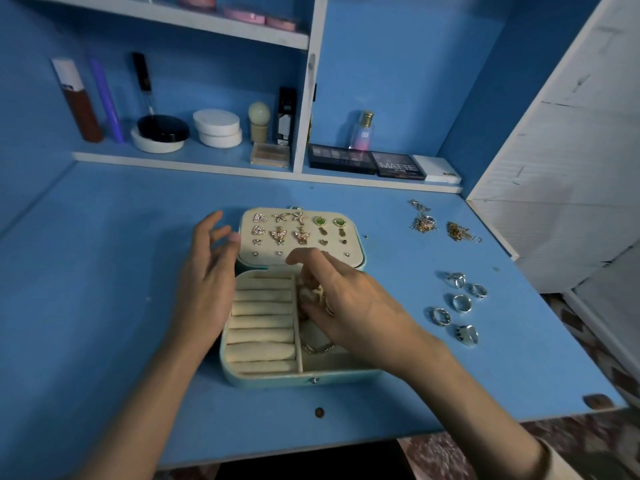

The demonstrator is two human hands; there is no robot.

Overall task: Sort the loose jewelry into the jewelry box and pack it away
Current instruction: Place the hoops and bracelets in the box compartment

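Looking down from my head camera, I see the pale teal jewelry box with cream velvet lining (263,377) lying open on the blue painted desk (121,271), just in front of me. Its lid (356,244) is folded back flat behind the tray, and rows of small gold and green earrings (278,233) are pinned to it.

My left hand (204,292) rests against the box's left edge with its fingers loose and spread, gripping nothing; the fingertips reach up beside the lid.

My right hand (346,299) hovers over the box's right-hand compartment (332,362), with fingers curled and pinched on a small crumpled gold piece of jewelry (310,294). What kind of piece it is I cannot tell. Below it, a thin gold chain (317,346) lies in that same compartment. The cream ring rolls (263,320) fill the left half of the tray.

To the right of the box, well apart from it, five silver rings (462,303) sit loose on the desk. Farther back lie two tangled heaps of gold and silver chains (424,221).
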